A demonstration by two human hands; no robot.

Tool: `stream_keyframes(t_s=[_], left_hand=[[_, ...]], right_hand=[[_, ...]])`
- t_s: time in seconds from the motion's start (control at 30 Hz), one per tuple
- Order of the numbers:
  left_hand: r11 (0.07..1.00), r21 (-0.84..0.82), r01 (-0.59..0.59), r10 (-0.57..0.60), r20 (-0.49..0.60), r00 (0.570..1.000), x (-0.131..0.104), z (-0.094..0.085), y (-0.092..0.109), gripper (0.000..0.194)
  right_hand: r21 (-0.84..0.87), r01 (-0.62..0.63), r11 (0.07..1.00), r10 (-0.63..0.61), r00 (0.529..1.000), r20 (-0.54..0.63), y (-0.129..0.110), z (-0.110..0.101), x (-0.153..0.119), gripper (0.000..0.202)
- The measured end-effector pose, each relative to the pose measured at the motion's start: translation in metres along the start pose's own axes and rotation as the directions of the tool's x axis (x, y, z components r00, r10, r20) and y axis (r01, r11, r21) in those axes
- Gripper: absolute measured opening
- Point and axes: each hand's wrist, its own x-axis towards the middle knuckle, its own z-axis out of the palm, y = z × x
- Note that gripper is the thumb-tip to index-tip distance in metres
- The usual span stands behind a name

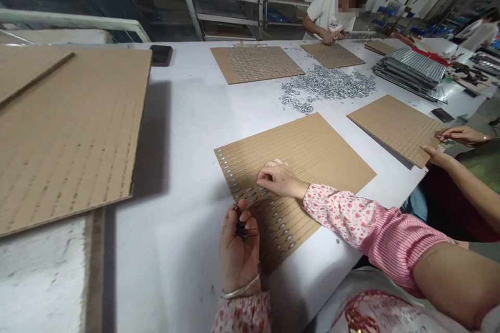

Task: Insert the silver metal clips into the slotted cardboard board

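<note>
A brown cardboard sheet (332, 161) with parallel grooves lies on the white table in front of me. Small shiny leaf-shaped metal pieces (287, 232) sit in rows along its left and near edges. My left hand (240, 247), palm up by the sheet's near left corner, curls its fingers around several small dark pieces (241, 229). Over the left part of the sheet, my right hand (279, 178) is closed with thumb and fingertips together, touching or just above the grooves. Whatever is between those fingertips is hidden.
A heap of loose metal pieces (332, 83) lies beyond my sheet. Cardboard sheets (258, 65) stand farther back, one before a person in white. At right, another person's hands (439, 156) hold a sheet's edge. Large cardboard (70, 140) overhangs the left side, near a phone (161, 55).
</note>
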Motion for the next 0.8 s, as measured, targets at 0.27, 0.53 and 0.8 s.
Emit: stream_keyframes(t_s=[0.27, 0.53, 0.8], left_hand=[[0.999, -0.012, -0.033, 0.033, 0.022, 0.999, 0.002, -0.013, -0.002, 0.022], [0.998, 0.031, -0.052, 0.049, 0.091, 0.995, 0.006, -0.017, -0.005, 0.011], [0.996, 0.071, -0.051, 0.047, 0.055, 0.997, 0.005, -0.017, -0.006, 0.012]], right_hand=[[-0.167, -0.075, 0.983, 0.057, 0.992, -0.110, 0.002, 0.022, -0.013, 0.021], [-0.116, -0.091, 0.989, 0.080, 0.992, -0.099, 0.005, 0.023, -0.014, 0.021], [-0.170, -0.167, 0.971, 0.145, 0.980, -0.135, 0.000, 0.027, -0.011, 0.016]])
